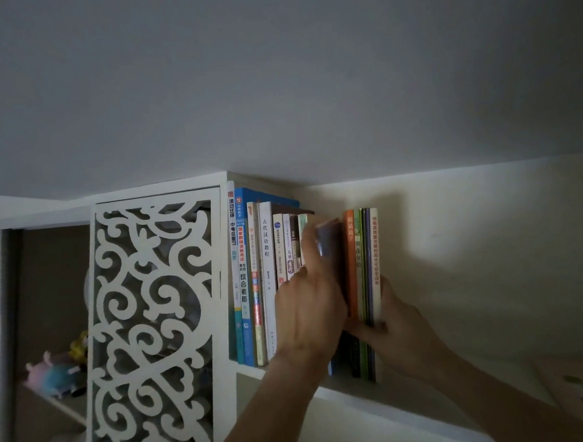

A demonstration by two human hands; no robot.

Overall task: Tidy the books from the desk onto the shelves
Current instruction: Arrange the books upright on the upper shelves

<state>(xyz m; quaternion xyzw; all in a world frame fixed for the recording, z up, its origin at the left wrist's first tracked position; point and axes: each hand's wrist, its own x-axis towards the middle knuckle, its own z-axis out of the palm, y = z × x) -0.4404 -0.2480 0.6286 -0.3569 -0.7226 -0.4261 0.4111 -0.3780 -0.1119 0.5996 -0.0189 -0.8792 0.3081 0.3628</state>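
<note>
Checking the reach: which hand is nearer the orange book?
Right. The right hand holds the small stack with the orange book from below; the left hand lies just left of it.

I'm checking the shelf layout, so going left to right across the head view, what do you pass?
Plush toys → white fretwork panel → upright row of books → left hand → orange book → right hand → bare wall.

White fretwork panel left; plush toys on lower ledge behind it; grey wall above.
</note>
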